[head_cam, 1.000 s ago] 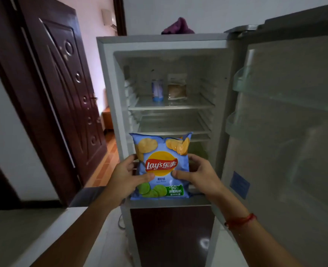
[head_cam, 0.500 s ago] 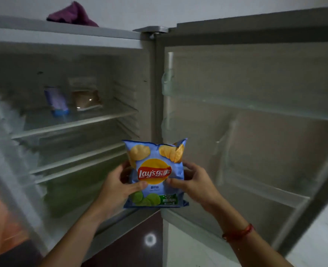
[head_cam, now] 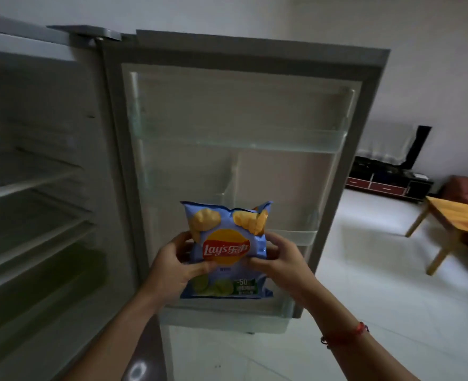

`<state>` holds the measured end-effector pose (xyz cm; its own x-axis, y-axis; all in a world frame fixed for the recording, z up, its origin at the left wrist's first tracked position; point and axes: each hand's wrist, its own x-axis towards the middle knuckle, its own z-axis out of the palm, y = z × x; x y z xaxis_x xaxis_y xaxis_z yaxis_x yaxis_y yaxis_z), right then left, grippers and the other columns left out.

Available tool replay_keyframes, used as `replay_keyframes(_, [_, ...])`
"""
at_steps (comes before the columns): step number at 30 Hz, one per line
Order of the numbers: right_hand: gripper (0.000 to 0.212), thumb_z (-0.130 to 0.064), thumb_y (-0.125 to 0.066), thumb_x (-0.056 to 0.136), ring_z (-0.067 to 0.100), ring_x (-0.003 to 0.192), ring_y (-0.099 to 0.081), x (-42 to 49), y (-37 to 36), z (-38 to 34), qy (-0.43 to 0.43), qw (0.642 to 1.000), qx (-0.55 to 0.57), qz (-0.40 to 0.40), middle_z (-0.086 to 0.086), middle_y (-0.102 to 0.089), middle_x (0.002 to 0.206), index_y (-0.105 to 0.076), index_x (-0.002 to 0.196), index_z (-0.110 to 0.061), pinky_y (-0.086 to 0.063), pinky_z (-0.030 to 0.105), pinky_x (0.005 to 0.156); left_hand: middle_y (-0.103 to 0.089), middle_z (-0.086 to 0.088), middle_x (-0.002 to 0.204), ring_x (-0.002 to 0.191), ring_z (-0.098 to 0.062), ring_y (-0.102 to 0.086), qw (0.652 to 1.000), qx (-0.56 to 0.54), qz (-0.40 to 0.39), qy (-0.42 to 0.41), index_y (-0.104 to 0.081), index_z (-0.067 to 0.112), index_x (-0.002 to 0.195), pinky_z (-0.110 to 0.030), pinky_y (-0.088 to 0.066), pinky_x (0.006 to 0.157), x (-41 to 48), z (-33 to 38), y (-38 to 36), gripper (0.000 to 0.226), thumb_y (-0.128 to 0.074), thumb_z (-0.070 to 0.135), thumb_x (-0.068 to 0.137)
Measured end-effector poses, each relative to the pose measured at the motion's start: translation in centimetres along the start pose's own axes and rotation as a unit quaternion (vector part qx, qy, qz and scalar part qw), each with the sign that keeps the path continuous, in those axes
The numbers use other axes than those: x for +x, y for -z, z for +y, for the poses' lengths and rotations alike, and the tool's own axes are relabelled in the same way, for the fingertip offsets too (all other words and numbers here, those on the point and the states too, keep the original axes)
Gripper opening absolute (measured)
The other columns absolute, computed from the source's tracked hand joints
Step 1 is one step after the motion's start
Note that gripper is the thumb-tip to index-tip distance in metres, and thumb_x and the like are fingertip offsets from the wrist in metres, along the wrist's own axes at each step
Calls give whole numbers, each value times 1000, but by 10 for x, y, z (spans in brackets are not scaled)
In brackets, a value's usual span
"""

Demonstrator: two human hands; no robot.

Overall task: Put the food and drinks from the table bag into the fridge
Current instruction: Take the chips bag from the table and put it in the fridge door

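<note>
A blue bag of Lay's chips [head_cam: 227,232] is held upright in front of the open fridge door [head_cam: 243,105], just above its lowest door shelf [head_cam: 221,317]. My left hand [head_cam: 175,266] grips the bag's left edge and my right hand [head_cam: 278,261] grips its right edge, thumbs on the front. The fridge interior [head_cam: 34,188] with its glass shelves lies to the left, dim and blurred.
The door has an upper clear shelf [head_cam: 241,138] and a small middle bin [head_cam: 293,236]. To the right are white floor tiles [head_cam: 392,270], a wooden table [head_cam: 458,218] and a dark TV cabinet [head_cam: 387,182] by the wall.
The view has swung right from the fridge interior to the door. Both hands carried the chips bag across with it, now before the lower door shelves.
</note>
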<state>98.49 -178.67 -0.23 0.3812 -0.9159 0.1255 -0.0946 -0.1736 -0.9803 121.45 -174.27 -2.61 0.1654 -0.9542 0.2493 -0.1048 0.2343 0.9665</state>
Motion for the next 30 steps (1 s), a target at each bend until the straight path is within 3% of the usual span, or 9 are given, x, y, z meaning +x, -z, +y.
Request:
replay_keyframes(5, [50,-1,-77,84,23,99,-75,-19,37,-8,-4,1000,-8,30,7,-78,107,-60,130,-12,-62,45,85,-74,-11,99,90,-21,-72,999,-1,-35,-16,-63,3,112,-23,-56,68,12,9,-39,55,-84,7,61])
replay_keyframes(9, [50,0,-75,85,21,99,-75,-26,52,-13,6,999,-11,44,6,-78,106,-60,131,-13,-63,38,82,-72,-15,103,89,-18,-72,999,6,-49,-22,-61,0,116,-23,-57,67,17,13,-55,51,-80,-6,69])
replay_keyframes(14, [46,-3,-75,86,22,98,-75,-25,62,-17,14,999,-6,48,5,-78,106,-61,128,-13,-63,39,80,-75,-6,99,92,-19,-72,999,1,-42,-26,-64,11,115,-29,-59,72,21,21,-64,60,-86,17,59])
replay_keyframes(19, [42,-5,-75,86,22,93,-76,-16,68,-29,36,997,-1,75,5,-79,100,-64,125,-17,-63,39,80,-74,-3,106,97,-18,-71,999,15,-27,-40,-61,15,125,-36,-60,79,31,37,-68,76,-93,33,59])
replay_keyframes(24, [34,-9,-76,87,22,90,-77,-1,77,-45,44,994,13,104,9,-79,101,-68,120,-12,-62,30,71,-70,3,108,96,-11,-69,997,42,-6,-58,-60,21,123,-28,-59,75,46,63,-80,67,-82,38,62])
replay_keyframes(28, [18,-12,-73,90,18,83,-77,11,89,-56,38,993,21,109,7,-79,98,-70,106,-19,-59,22,63,-70,6,108,95,-7,-68,996,68,-13,-65,-62,21,122,-18,-56,70,63,78,-91,62,-80,42,67])
replay_keyframes(30, [17,-13,-73,90,16,81,-77,19,93,-60,39,992,11,117,6,-78,98,-70,107,-16,-57,21,61,-69,7,106,94,-5,-66,995,68,-11,-65,-63,19,120,-14,-55,67,72,85,-97,52,-81,35,73])
